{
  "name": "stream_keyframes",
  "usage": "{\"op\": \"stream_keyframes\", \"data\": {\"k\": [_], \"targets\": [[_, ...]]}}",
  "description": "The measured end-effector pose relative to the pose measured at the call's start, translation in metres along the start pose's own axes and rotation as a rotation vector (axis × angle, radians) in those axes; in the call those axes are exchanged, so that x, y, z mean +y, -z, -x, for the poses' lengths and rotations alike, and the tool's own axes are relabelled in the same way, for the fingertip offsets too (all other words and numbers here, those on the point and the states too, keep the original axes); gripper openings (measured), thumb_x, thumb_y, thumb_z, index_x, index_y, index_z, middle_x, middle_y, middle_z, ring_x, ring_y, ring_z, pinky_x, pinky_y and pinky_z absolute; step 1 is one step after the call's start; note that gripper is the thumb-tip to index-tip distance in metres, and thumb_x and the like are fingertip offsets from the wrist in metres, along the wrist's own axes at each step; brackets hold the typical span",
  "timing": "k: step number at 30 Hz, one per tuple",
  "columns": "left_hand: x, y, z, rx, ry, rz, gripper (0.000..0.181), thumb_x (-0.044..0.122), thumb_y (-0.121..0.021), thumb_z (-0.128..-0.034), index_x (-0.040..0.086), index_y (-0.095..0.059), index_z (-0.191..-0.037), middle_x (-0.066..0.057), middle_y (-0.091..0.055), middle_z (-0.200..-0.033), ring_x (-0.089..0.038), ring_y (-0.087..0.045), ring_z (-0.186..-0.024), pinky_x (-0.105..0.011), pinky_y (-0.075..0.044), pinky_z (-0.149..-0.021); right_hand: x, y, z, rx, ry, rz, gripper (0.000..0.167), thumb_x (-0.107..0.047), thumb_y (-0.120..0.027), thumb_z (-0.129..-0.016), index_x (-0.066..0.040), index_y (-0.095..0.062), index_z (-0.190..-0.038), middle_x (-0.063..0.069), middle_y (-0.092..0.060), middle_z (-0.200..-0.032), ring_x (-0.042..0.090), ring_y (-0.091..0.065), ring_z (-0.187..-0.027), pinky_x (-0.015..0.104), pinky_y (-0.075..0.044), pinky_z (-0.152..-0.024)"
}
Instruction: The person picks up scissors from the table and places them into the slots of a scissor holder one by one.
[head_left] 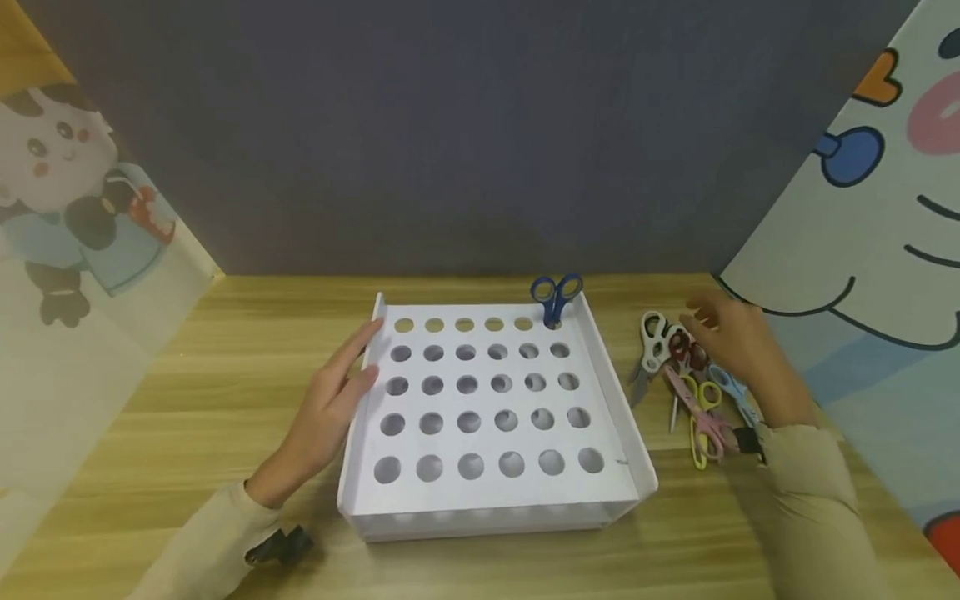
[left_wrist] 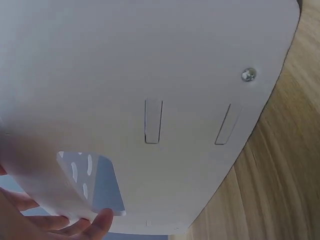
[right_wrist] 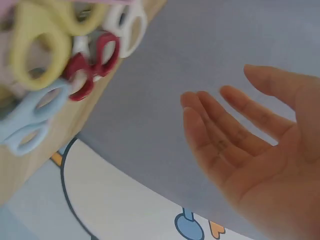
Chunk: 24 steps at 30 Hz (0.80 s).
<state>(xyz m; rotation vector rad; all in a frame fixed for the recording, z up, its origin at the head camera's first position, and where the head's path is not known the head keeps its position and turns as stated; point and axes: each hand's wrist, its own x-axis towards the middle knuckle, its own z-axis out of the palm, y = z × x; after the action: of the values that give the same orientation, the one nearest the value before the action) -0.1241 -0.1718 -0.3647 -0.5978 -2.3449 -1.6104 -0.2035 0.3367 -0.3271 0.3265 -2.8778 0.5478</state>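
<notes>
A white rack (head_left: pixel 453 498) with rows of round holes stands in front of me. Dark blue scissors (head_left: pixel 554 312) stand in its back-right hole, handles up. My left hand (head_left: pixel 318 417) rests against the rack's left side with fingers extended; in the left wrist view its fingertips lie by a cutout in the white side panel (left_wrist: pixel 190 100). My right hand (head_left: pixel 738 337) hovers over a pile of scissors on the right, holding nothing, its fingers loosely bent. That pile has white scissors (head_left: pixel 654 358), red scissors (right_wrist: pixel 91 71), pink scissors (head_left: pixel 686 393), yellow scissors (right_wrist: pixel 61 50) and light blue scissors (right_wrist: pixel 31 114).
The wood-grain table (head_left: pixel 247 350) extends on both sides of the rack. A dark grey panel (head_left: pixel 465 142) rises behind it. Cartoon-printed panels (head_left: pixel 832 258) stand at the left and right.
</notes>
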Motion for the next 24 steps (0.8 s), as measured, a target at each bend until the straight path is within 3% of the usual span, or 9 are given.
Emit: {"op": "stream_keyframes", "data": {"k": [6, 10, 12, 16, 19, 24], "targets": [[-0.002, -0.002, 0.0, 0.013, -0.007, 0.018, 0.051, 0.008, -0.044, -0.1045, 0.018, -0.039, -0.154, -0.008, -0.033, -0.159, -0.03, -0.048, -0.129, -0.02, -0.056, -0.083, 0.001, -0.01, 0.027, 0.016, 0.021, 0.084, 0.035, -0.021, -0.063, -0.098, 0.008, -0.063, -0.118, 0.028, -0.07, -0.098, 0.041, -0.067, -0.083, 0.057, -0.055, -0.066], [-0.001, -0.003, 0.0, 0.019, -0.007, 0.034, 0.05, 0.008, -0.045, -0.1043, 0.017, -0.039, -0.154, -0.008, -0.033, -0.159, -0.03, -0.05, -0.126, -0.024, -0.058, -0.079, 0.004, -0.018, 0.045, -0.001, 0.011, 0.074, 0.031, -0.017, -0.071, -0.092, 0.009, -0.066, -0.109, 0.027, -0.07, -0.091, 0.041, -0.068, -0.079, 0.056, -0.055, -0.064], [-0.001, -0.004, 0.001, 0.018, -0.004, 0.041, 0.05, 0.008, -0.045, -0.1044, 0.017, -0.039, -0.154, -0.008, -0.034, -0.159, -0.03, -0.05, -0.126, -0.025, -0.059, -0.078, 0.005, -0.018, 0.053, -0.063, -0.037, 0.059, 0.037, -0.02, -0.073, -0.091, 0.011, -0.065, -0.108, 0.029, -0.069, -0.093, 0.043, -0.066, -0.083, 0.056, -0.054, -0.066], [0.0, -0.005, 0.0, 0.013, -0.003, 0.055, 0.05, 0.009, -0.045, -0.1047, 0.017, -0.039, -0.154, -0.007, -0.034, -0.159, -0.03, -0.051, -0.126, -0.026, -0.06, -0.078, 0.011, -0.016, 0.063, -0.271, -0.152, 0.073, 0.055, -0.037, -0.076, -0.087, 0.012, -0.061, -0.107, 0.025, -0.065, -0.093, 0.035, -0.061, -0.078, 0.048, -0.052, -0.061], [0.0, -0.004, 0.0, 0.011, -0.003, 0.052, 0.05, 0.01, -0.044, -0.1047, 0.015, -0.039, -0.154, -0.007, -0.034, -0.159, -0.03, -0.05, -0.126, -0.026, -0.059, -0.079, 0.015, -0.017, 0.066, -0.385, -0.193, 0.07, 0.066, -0.043, -0.078, -0.083, 0.013, -0.057, -0.109, 0.022, -0.064, -0.092, 0.032, -0.06, -0.079, 0.047, -0.052, -0.063], [0.001, -0.002, 0.001, 0.02, 0.004, 0.038, 0.051, 0.009, -0.044, -0.1045, 0.017, -0.038, -0.154, -0.006, -0.036, -0.158, -0.03, -0.052, -0.124, -0.025, -0.059, -0.079, 0.021, -0.024, 0.067, -0.415, -0.207, 0.037, 0.071, -0.043, -0.078, -0.083, 0.016, -0.054, -0.113, 0.021, -0.066, -0.093, 0.035, -0.062, -0.086, 0.049, -0.053, -0.069]]}}
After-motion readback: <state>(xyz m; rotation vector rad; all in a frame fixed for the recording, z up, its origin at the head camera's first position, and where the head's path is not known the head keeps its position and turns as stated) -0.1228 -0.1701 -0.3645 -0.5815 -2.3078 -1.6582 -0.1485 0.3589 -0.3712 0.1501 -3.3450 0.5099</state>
